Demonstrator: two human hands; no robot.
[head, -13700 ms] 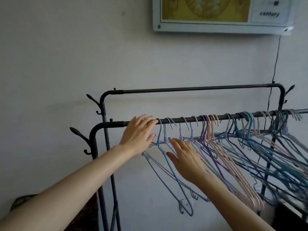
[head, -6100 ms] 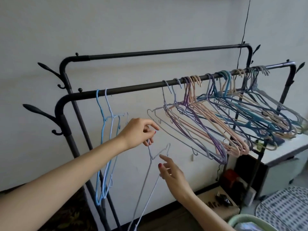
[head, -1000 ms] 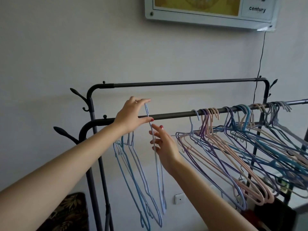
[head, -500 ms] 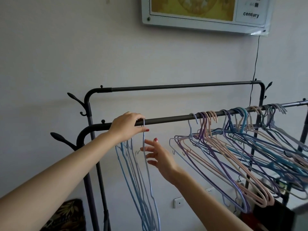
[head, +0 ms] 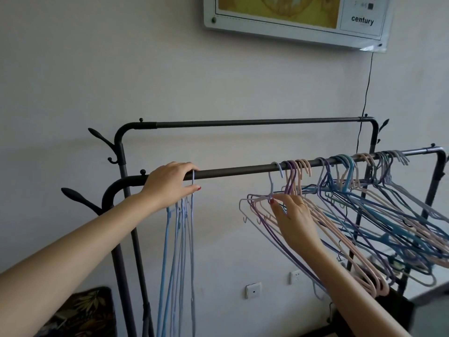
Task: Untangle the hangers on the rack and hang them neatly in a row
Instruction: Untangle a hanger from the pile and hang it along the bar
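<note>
The left hand (head: 170,184) sits at centre-left of the frame, its fingers curled over the front rail (head: 230,171) of the rack and its thumb underneath, so it grips the bar right where the hooks of the sorted hangers (head: 181,251) go over it. Those few pale blue and lilac hangers drop straight down from under the hand, seen edge-on and lying close together, reaching to the bottom edge of the frame. The right hand (head: 295,220), right of centre and lower, reaches into the near end of the tangled hangers (head: 359,215); its thumb and fingertips (head: 284,198) pinch the neck of the lilac hanger (head: 273,183), the leftmost one of the bunch, whose hook is over the rail. A stretch of bare bar lies between the two hands. The tangle itself fills the right side of the frame: pink, purple, blue and teal hangers crowded along the rail with their bodies swung out at a slant and crossed through one another. Behind and above runs the rear rail (head: 243,122), bare, with dark coat pegs (head: 97,135) sticking out at the left posts. A white-framed panel (head: 291,18) with a yellow picture and the word "century" hangs on the wall at the top of the frame, and a thin black cord (head: 366,93) drops from it toward the rack. Two wall sockets (head: 252,290) sit low on the wall, and a leaf-patterned cushion (head: 80,312) shows at lower left.
</note>
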